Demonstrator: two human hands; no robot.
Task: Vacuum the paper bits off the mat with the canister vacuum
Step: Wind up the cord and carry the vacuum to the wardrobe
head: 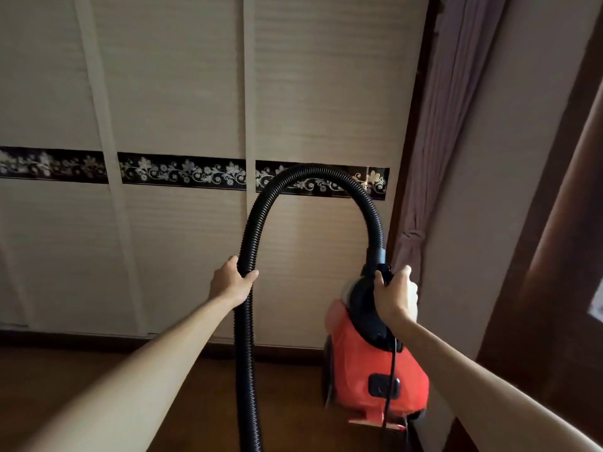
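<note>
A panelled wall (182,93) crossed by a dark floral band (182,172) is shown behind the canister vacuum (359,370). A dark wooden floor (49,363) is seen below and to the left of the vacuum, and a tied-back curtain (450,109) hangs above and just to its right. The red vacuum is stood on end in the lower right, close to the wall base; whether it rests on the floor or is lifted clear cannot be told. A dark oval switch (383,384) is set in its front face. From the top of the vacuum a black ribbed hose (246,353) is arched up and over to the left, then led straight down past the lower edge of the view. The right hand (396,296) is clenched around the black handle (385,272) at the vacuum's top. The left hand (230,280), to the left of the vacuum, is wrapped around the descending run of hose. A thin black cord (392,360) hangs down the vacuum's front from beneath the right hand.
</note>
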